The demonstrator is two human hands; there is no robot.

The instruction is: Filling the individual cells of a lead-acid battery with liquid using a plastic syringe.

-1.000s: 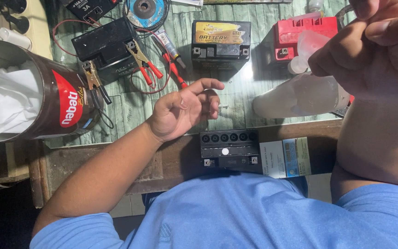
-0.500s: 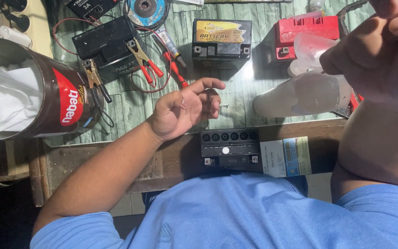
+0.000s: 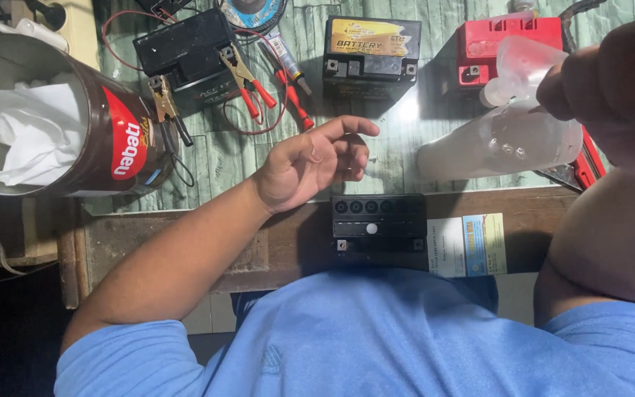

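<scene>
Our right hand (image 3: 611, 81) grips the clear bottle (image 3: 508, 136), tilted above the desk (image 3: 273, 242) over the open black battery (image 3: 378, 224) at its edge, while our left hand (image 3: 310, 162) hovers half open, fingers (image 3: 350, 126) holding nothing.

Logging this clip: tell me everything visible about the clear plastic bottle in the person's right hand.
The clear plastic bottle is translucent, cloudy white, with a narrow neck and what looks like a cap or spout at its upper end. It is raised and tilted above the green tabletop, neck up near the red battery. Droplets cling inside its wall; the liquid level cannot be told. The right hand grips its upper part; the left hand is apart from it.
</scene>
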